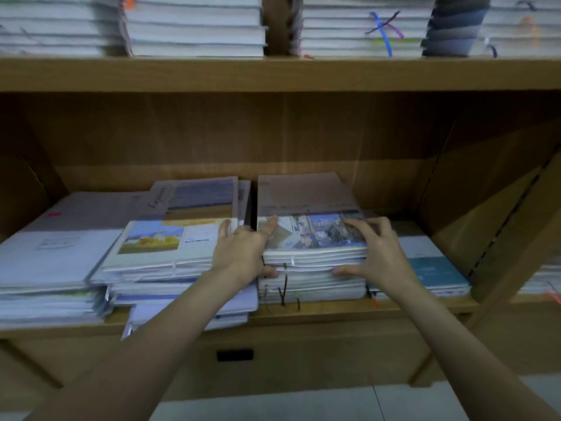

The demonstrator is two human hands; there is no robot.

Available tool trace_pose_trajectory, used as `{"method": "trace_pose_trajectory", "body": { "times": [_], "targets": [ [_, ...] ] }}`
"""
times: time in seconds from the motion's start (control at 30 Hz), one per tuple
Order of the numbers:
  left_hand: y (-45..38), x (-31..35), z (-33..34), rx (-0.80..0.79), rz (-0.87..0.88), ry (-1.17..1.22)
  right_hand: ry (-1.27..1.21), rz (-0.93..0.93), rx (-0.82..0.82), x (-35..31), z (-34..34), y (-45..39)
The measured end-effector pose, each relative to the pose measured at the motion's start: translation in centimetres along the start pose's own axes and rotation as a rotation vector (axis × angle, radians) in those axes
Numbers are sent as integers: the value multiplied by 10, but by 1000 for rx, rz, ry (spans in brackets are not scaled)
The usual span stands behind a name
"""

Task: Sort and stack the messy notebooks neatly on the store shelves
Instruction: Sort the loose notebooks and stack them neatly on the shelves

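Observation:
A stack of notebooks point(315, 278) with a photo cover point(315, 233) on top stands in the middle of the lower wooden shelf point(334, 309). My left hand point(243, 253) grips the upper bundle at its left edge, thumb under it, fingers on the cover. At the right front corner my right hand point(375, 253) grips the same bundle, thumb beneath and fingers spread over the cover. A brown-covered notebook point(303, 191) lies behind, under the photo cover. Left of it sits a skewed pile point(170, 247) topped by a yellow-field cover, with notebooks jutting over the shelf edge.
A flat white pile point(51, 262) fills the shelf's left end. A low pile with a teal cover point(431, 271) lies at the right, beside the slanted side panel point(501, 226). The upper shelf point(273, 74) carries tall neat stacks of white notebooks. Tiled floor lies below.

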State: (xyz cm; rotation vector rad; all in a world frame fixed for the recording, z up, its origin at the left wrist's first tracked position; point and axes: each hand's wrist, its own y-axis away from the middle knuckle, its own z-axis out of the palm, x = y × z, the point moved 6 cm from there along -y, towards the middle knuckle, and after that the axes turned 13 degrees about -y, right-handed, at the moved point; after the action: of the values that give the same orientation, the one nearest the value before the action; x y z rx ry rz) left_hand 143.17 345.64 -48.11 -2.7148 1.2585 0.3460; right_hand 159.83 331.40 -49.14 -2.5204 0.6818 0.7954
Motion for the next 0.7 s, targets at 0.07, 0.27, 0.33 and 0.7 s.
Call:
{"method": "trace_pose_trajectory", "body": {
  "times": [0.07, 0.27, 0.33, 0.7],
  "targets": [
    [0, 1, 2, 5, 8, -11, -32, -8, -27, 3, -1, -1],
    [9, 1, 0, -41, 23, -79, -554, 172, -180, 19, 1, 5],
    [7, 0, 2, -44, 27, -43, -779, 250, -127, 24, 4, 3],
    [6, -10, -3, -23, 67, 201, -800, 140, -68, 15, 6, -16]
  ]
}}
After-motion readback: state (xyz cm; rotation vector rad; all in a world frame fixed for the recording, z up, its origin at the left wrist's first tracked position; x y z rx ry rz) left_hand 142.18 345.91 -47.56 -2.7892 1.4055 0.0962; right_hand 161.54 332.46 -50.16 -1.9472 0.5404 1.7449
